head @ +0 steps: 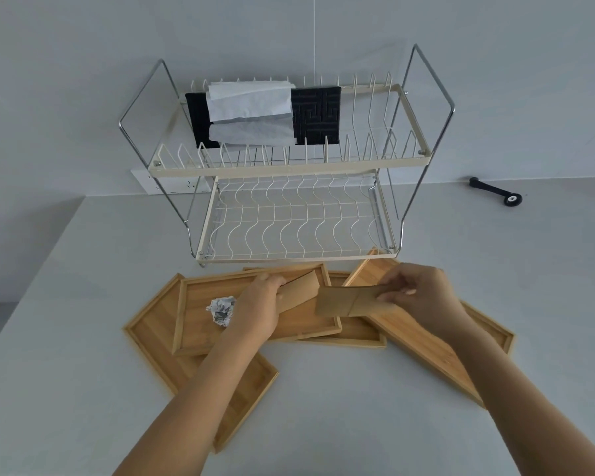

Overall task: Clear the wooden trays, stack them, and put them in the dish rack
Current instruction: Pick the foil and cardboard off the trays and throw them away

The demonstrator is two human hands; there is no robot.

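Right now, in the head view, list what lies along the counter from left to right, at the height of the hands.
Crumpled paper ball → left hand → short wood piece → flat brown piece → right hand.

Overlapping trays (200, 341) lie on the counter (323, 407) before the rack (289, 214) (cloths on top).

Probably a kitchen: countertop dish rack (289, 159).
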